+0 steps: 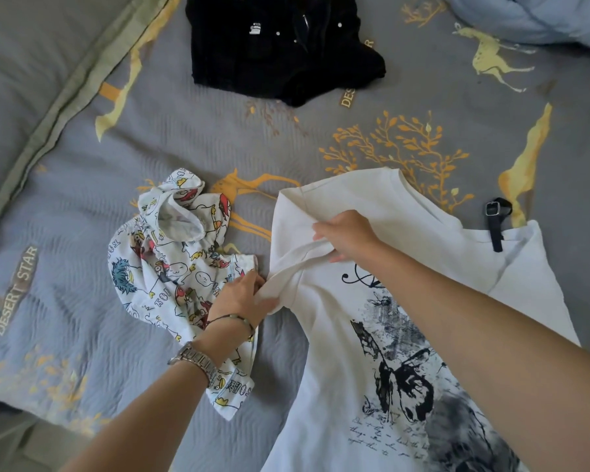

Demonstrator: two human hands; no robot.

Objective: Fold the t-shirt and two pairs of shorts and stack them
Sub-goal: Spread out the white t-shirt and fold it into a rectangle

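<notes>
A white t-shirt [406, 240] with a black butterfly print lies spread on the bed at the right. My left hand [239, 294] grips a bunched fold of its left sleeve. My right hand [346, 235] pinches the same sleeve fabric higher up, near the shoulder. White cartoon-print shorts [171, 264] lie crumpled to the left of the t-shirt, partly under my left wrist. Black shorts [280, 46] lie at the far middle of the bed, apart from both hands.
The bed has a grey-blue cover [82, 233] with yellow deer and branch prints. A dark watch [496, 223] lies at the t-shirt's right shoulder. A light blue pillow [542, 18] sits at the far right. The bed's near edge is at the lower left.
</notes>
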